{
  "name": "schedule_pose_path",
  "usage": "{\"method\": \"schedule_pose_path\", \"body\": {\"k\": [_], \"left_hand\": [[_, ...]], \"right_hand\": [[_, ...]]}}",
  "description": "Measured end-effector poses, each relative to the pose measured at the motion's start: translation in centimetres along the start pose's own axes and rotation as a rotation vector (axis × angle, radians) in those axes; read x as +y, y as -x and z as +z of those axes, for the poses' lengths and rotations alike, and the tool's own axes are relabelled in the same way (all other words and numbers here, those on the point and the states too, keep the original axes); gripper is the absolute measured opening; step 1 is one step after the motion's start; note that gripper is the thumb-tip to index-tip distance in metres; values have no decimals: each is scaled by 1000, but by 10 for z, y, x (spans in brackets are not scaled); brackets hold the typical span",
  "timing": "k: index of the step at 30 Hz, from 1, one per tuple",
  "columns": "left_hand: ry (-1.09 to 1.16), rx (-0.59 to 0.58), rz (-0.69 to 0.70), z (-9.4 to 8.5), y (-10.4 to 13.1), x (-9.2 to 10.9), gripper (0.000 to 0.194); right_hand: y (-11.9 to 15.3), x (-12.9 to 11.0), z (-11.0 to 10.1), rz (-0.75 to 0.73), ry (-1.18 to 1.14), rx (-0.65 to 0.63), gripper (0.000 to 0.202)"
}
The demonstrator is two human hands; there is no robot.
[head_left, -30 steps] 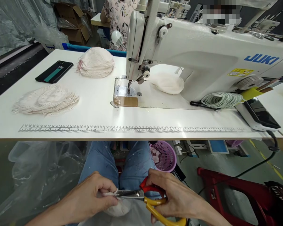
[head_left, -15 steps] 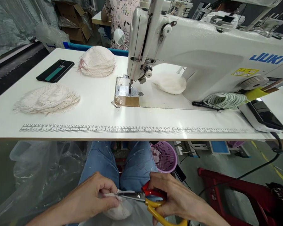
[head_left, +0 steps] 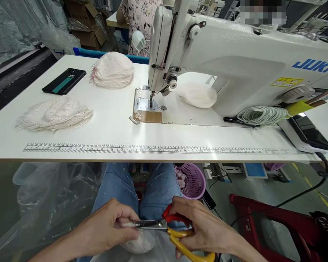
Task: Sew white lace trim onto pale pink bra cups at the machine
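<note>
Above my lap, my left hand pinches a small white cloth piece between thumb and fingers. My right hand is wrapped round the handles of scissors, one red and one yellow. The scissor blades point left and lie against the cloth edge, beside my left fingertips. On the table, a lace-edged white stack sits at the left and a round cream stack behind it. Another cream piece lies under the arm of the sewing machine.
A black phone lies on the white table, above a printed ruler. Green cord and a control box are at the right. Below are a purple basket, a red stool and clear plastic. A person in a floral top is behind.
The scissor blades have closed up and reach slightly further left over the cloth edge. My right hand has shifted slightly left and up with them.
</note>
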State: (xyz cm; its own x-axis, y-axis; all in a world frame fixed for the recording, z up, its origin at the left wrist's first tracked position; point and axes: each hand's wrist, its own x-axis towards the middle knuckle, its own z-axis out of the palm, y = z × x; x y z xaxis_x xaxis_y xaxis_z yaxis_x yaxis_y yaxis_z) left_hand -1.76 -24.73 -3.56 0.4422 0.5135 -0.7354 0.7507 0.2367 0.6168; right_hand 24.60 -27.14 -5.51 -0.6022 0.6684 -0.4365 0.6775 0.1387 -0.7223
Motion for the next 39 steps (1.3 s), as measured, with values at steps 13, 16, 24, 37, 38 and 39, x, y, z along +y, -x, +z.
{"method": "schedule_pose_path", "body": {"k": [13,16,24,37,38,39], "left_hand": [[47,-35,35,4,-5,-11,25],[33,-21,12,3,-4,-9,28],[29,-32,-38,1,-1,-4,38],[59,-25,20,5,-8,-18,44],[83,-33,20,6,-9,-19,45],[115,-48,20,7,-11,-20,45]], "right_hand": [[-6,7,10,-44,-4,-1,41],[-6,6,12,-45,3,-4,37],[-6,4,15,-47,42,-23,33],[-8,4,17,-52,37,-5,34],[-9,5,19,-58,42,-2,34],[-10,6,21,-65,46,2,34]]}}
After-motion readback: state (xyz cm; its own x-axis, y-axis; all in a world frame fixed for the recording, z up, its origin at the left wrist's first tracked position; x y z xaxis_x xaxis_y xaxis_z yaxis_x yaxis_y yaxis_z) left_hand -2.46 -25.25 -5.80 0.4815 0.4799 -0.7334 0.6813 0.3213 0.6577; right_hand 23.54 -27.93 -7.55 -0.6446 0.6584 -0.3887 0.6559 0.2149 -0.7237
